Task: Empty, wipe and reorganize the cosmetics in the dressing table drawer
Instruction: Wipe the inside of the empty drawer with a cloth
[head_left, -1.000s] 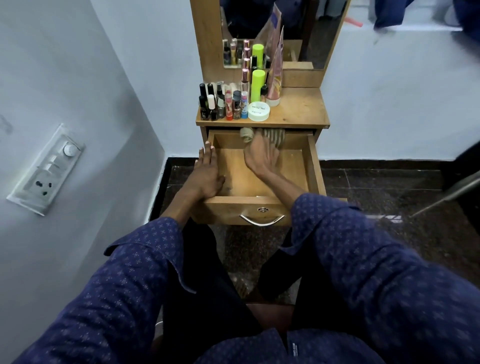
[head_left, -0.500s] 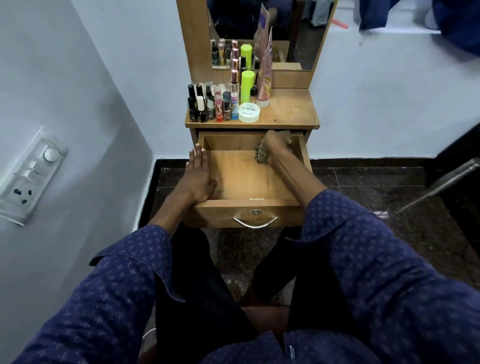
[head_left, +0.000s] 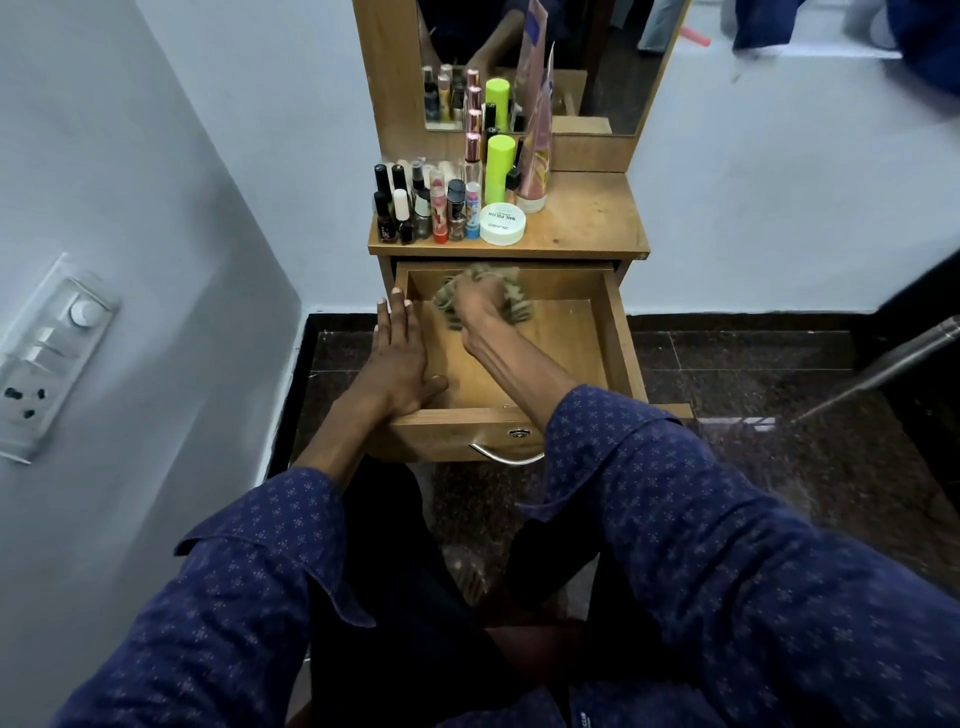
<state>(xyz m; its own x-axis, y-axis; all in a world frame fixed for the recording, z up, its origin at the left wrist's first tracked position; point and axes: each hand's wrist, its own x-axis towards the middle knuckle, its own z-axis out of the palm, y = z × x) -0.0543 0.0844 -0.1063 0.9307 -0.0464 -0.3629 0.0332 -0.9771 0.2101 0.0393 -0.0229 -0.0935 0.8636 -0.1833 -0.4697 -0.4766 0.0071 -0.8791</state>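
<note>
Seated close, blue patterned sleeves (head_left: 675, 519) reaching forward. Drawer (head_left: 615, 332) pulled out, smooth bare wood inside: emptied, wiping under way. Left hand (head_left: 397, 364) flat, fingers straight, resting on the left wall. Right hand (head_left: 480, 304) pressing a blurred olive striped cloth (head_left: 514, 306) at the back; grip hard to tell. Beyond, on the wooden tabletop (head_left: 587, 228), glossy nail polish bottles (head_left: 415, 208), a lime tube (head_left: 500, 169), a round white tub (head_left: 502, 224). Putting back apparently not begun.

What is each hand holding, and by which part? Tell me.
The right hand grips a bunched cloth from above at the back of the drawer; blur hides where exactly. The left hand holds nothing, resting flat on the drawer's left wall.
</note>
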